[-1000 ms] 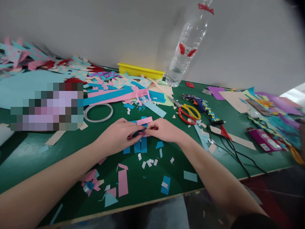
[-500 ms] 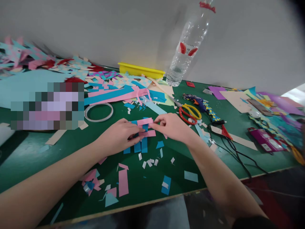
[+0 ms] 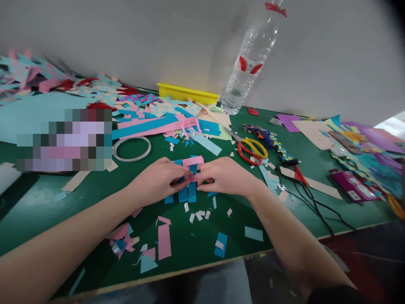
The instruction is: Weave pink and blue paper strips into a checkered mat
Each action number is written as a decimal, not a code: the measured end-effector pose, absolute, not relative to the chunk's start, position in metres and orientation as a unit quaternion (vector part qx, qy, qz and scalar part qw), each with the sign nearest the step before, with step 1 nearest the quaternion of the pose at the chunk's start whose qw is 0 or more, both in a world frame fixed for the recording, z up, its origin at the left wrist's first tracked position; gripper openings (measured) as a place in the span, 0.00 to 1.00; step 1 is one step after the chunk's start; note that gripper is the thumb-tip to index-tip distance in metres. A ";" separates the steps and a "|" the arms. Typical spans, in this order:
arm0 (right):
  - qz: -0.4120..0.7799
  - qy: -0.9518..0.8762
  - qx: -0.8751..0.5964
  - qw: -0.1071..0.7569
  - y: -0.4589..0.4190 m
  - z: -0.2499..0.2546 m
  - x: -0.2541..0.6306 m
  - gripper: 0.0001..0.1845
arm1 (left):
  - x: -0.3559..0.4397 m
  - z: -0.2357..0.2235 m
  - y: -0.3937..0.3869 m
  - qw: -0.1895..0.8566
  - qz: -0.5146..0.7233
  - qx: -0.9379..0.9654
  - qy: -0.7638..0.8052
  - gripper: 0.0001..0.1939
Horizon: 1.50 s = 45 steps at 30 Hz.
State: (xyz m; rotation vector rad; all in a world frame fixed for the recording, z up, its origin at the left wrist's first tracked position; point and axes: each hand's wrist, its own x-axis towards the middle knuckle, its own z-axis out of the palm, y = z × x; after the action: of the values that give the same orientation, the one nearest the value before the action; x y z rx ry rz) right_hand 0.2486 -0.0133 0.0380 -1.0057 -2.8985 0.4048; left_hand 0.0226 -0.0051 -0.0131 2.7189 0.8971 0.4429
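Note:
Blue paper strips (image 3: 192, 193) lie upright side by side on the green table, crossed by pink paper strips (image 3: 192, 160) in a small weave. My left hand (image 3: 160, 179) grips the weave from its left side, thumb and fingers closed over the crossing strips. From the right, my right hand (image 3: 225, 177) has its curled fingers closed at the right end of the lower pink strip, close to my left fingertips. Both hands cover part of the weave, so its left and middle portions are hidden.
Red-and-yellow scissors (image 3: 251, 150) lie beyond my right hand, near a clear bottle (image 3: 249, 67). A tape ring (image 3: 131, 149) sits left. Paper scraps (image 3: 164, 241) litter the front; a yellow tray (image 3: 188, 93) stands by the wall. Black cords (image 3: 311, 200) trail right.
My right hand has moved down and slightly left, from the upper pink strip's right end to the lower one's. My left hand stays in place on the weave.

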 end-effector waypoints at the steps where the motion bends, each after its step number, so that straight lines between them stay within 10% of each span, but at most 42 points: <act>1: 0.126 -0.937 -0.324 0.017 -0.013 0.038 0.249 0.09 | 0.023 -0.013 -0.005 0.123 0.152 0.931 0.307 0.16; 45: 0.153 -0.935 -0.318 0.011 -0.011 0.031 0.246 0.13 | 0.022 -0.007 -0.006 0.153 0.134 0.930 0.306 0.13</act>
State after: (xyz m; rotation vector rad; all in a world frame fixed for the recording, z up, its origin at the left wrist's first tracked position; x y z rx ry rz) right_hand 0.2455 -0.0108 0.0315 -0.9932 -2.9193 0.4787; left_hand 0.0217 -0.0061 -0.0067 2.6683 0.8765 0.3852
